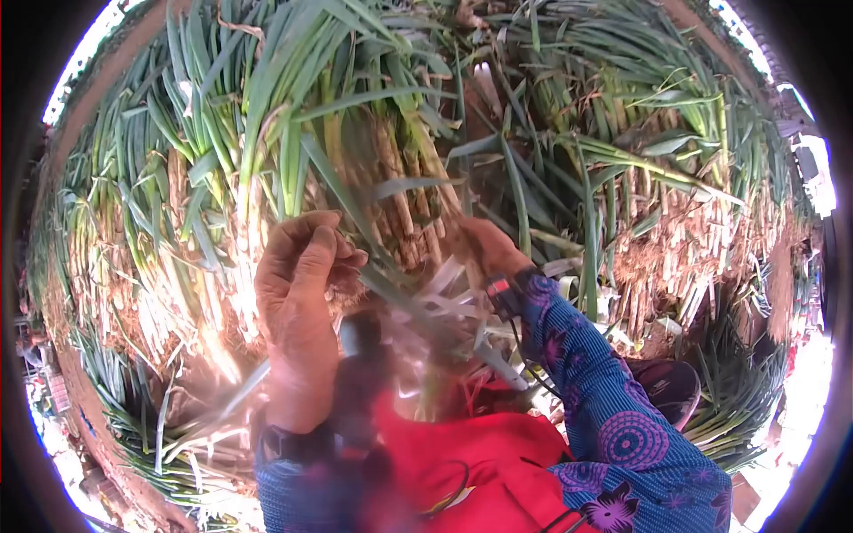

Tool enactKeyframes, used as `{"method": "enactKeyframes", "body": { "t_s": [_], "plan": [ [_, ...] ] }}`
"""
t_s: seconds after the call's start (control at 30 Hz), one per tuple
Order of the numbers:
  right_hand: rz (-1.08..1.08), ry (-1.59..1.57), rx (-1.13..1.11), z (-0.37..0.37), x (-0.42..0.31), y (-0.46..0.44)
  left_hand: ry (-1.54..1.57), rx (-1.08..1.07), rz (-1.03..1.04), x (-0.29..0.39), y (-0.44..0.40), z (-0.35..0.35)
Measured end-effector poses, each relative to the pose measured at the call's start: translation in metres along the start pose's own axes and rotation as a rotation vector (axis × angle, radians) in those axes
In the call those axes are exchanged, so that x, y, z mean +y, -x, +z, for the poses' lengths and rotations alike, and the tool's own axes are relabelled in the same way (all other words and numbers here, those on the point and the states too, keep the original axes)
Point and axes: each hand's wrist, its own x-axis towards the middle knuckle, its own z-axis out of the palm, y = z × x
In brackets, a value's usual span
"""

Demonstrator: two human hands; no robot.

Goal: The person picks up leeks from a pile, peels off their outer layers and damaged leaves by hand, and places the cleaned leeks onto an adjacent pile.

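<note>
My left hand (pixel 306 289) is raised in front of the leeks or large green onions, its fingers curled in and the thumb pressed against them. Whatever it may hold is hidden. To its right, my right hand (pixel 490 246) reaches in beside a bunch of white-and-green stalks (pixel 400 204). Its fingertips are blurred and partly hidden, so I cannot tell whether they grip a stalk. A long green leaf (pixel 342 191) slants down between the two hands. Pale peeled leaves and skins (pixel 444 289) lie loose below them.
Dense rows of green onions stand on the left (pixel 151 258) and right (pixel 680 231), leafy tops away from me. More green leaves (pixel 733 391) lie at lower right. A dark shoe (pixel 668 391) shows beside my patterned right sleeve (pixel 613 417). Red cloth (pixel 480 462) covers my lap.
</note>
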Motion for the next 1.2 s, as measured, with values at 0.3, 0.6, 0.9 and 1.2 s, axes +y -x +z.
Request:
{"method": "enactKeyframes", "body": {
  "t_s": [0.3, 0.6, 0.9, 1.2],
  "plan": [
    [0.226, -0.372, 0.098, 0.078, -0.072, 0.142, -0.008, -0.053, -0.076, -0.022, -0.01, 0.008],
    [0.264, -0.49, 0.03, 0.128, -0.053, 0.33, 0.154, -0.173, -0.598, -0.116, -0.014, 0.069],
    [0.216, -0.482, 0.196, 0.148, 0.006, 0.457, 0.374, -0.446, -0.656, -0.143, 0.038, 0.138],
    [-0.027, 0.485, 0.543, 0.165, -0.003, 0.424, 0.27, -0.325, -0.351, -0.087, 0.051, 0.137]
  ]
}}
